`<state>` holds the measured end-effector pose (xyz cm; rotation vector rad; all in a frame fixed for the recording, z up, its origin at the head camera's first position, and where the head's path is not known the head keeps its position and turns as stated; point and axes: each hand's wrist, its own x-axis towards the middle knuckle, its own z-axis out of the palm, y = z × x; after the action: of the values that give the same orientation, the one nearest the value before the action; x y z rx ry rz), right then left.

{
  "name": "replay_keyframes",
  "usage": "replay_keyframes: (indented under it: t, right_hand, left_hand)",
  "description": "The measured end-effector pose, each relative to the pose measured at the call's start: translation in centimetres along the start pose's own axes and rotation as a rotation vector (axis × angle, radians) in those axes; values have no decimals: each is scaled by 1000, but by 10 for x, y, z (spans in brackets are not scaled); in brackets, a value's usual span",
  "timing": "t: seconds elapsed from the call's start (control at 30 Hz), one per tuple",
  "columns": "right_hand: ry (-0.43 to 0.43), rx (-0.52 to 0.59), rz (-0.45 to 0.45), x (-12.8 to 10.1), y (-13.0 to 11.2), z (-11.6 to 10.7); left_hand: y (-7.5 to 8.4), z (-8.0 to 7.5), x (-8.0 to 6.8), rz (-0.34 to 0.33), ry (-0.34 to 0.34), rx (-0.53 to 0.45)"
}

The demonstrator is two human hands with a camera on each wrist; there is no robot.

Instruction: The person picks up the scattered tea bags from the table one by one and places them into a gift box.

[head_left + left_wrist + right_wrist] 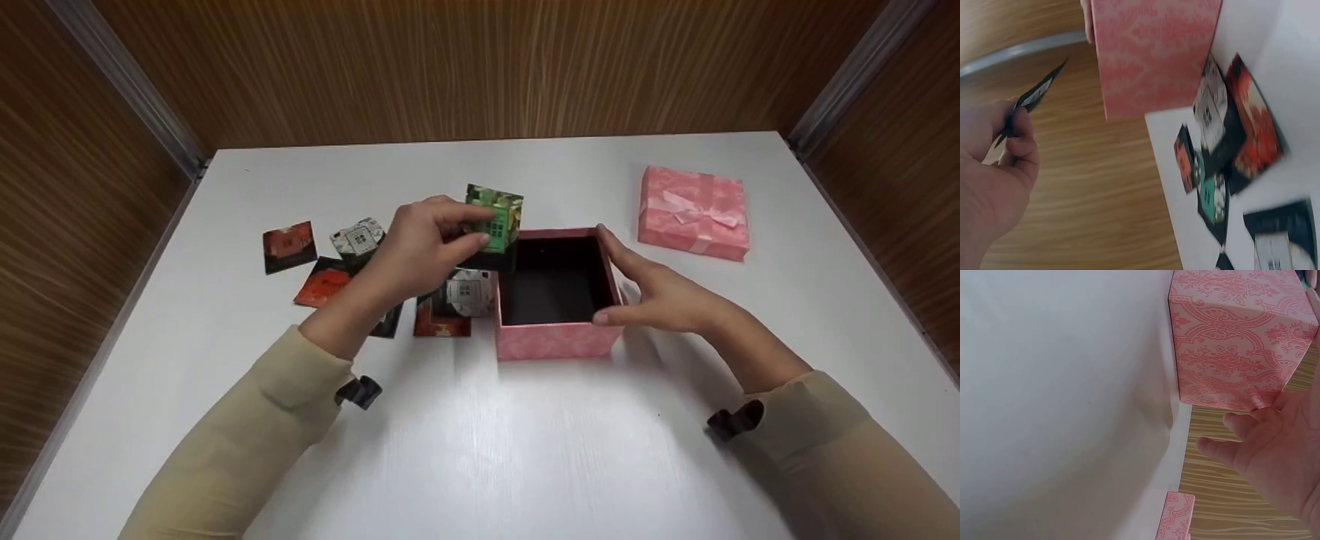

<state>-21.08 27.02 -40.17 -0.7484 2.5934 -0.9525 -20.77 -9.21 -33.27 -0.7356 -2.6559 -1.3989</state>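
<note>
My left hand (420, 244) pinches a green and black sachet (493, 225) between thumb and fingers, above the left rim of the pink box. In the left wrist view the same sachet (1036, 95) appears nearly edge-on. The pink patterned box (556, 341) stands without a lid, its dark inside facing up. My right hand (671, 296) rests against the box's right side, thumb at the near corner and a finger at the far corner. In the right wrist view, its other fingers (1230, 453) spread loosely beside the box wall.
Left of the box lie several sachets: a red and black one (289, 247), a white-patterned one (358, 238), an orange-red one (321, 283), and another white-patterned one (470, 291). A pink lid with a bow (694, 212) lies at the back right of the white table (555, 450). Wood-grain panels (480, 67) enclose it.
</note>
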Motion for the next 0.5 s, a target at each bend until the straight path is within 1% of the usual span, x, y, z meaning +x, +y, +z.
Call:
replay_keyframes:
  t: [0.1,0.23,0.33,0.43,0.5]
  right_hand:
    - [4,-1,-6,0,0,0]
    - [9,3,-5,0,0,0]
    - [6,11,2,0,0,0]
    - [5,9,0,1,1,0]
    - [7,4,-6,1,1,0]
  left_hand:
    - [4,18,10,-2,-35,-3]
    - [5,40,21,-3,-94,17]
    - [5,53,28,-29,-141,36]
    - [6,64,33,-69,-204,39]
    - [8,71,37,-77,-246,52]
